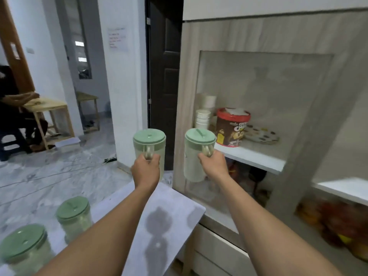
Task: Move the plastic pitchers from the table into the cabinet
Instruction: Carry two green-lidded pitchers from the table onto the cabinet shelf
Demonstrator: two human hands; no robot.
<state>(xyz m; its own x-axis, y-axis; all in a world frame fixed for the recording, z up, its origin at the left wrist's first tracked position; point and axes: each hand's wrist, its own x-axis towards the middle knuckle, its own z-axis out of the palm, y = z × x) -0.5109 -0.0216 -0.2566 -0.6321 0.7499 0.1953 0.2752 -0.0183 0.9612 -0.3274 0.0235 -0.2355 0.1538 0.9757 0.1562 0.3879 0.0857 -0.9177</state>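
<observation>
Green-lidded plastic pitchers everywhere in this one. Both arms are stretched out forward, and each hand has a pitcher by the handle, fingers wrapped tight around it. The left hand [146, 169] holds the left pitcher [149, 145] up in the air past the far edge of the table [175, 204], in front of the dark doorway. The right hand [214, 165] holds the right pitcher [197, 154] just in front of the cabinet [306, 108], at about the level of its white shelf [256, 158]. It looks like it's right at the opening, not set down yet, and it hangs a bit tilted.

Two more pitchers sit on the table at the lower left, lids on: the nearer pitcher [23, 246] right at the frame corner, and the farther pitcher [74, 216] just behind it. Both look pretty blurry.

On the cabinet shelf there's a stack of paper cups [202, 120] on the left, a red-rimmed chocolate cereal tub [232, 127] next to it, and a spotted plate [262, 135] to the right of the tub. Lower down the cabinet has some orange and red stuff I can't make out.

Off to the left, another person sits at a small wooden table [48, 108] in the next room.
</observation>
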